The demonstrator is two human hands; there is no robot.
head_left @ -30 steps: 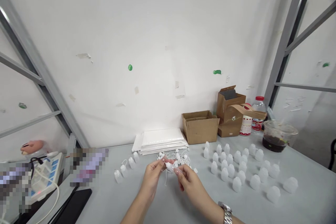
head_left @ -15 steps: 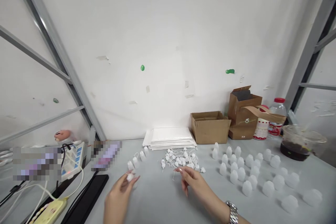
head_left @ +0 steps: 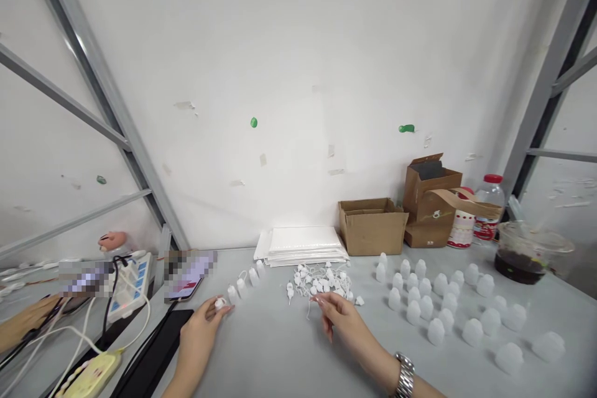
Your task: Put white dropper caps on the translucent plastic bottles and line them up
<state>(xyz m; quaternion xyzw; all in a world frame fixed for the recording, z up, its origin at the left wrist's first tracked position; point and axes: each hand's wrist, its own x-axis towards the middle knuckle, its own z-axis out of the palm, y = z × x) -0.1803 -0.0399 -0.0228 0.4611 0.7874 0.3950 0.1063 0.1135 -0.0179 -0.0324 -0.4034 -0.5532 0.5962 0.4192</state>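
Note:
My left hand (head_left: 201, 327) pinches a small white bottle (head_left: 219, 303) at the near end of a short row of capped white bottles (head_left: 242, 283) on the grey table (head_left: 280, 354). My right hand (head_left: 336, 317) rests at the near edge of a heap of small white caps with loops (head_left: 319, 282), fingers loosely curled, a thin white strand by its fingertips. A metal watch (head_left: 403, 372) is on that wrist. Many uncapped translucent bottles (head_left: 438, 305) stand to the right.
A stack of white sheets (head_left: 303, 244), an open carton (head_left: 372, 224), a brown paper bag (head_left: 431, 199), a water bottle (head_left: 489, 202) and a lidded bowl of dark liquid (head_left: 525, 252) line the back wall. Power strips, cables and a black phone (head_left: 153, 342) lie left. Another person's hand (head_left: 21, 322) shows far left.
My hands parted: the left carried the small bottle leftward to the end of the row, while the right stayed by the cap heap. The view swung left.

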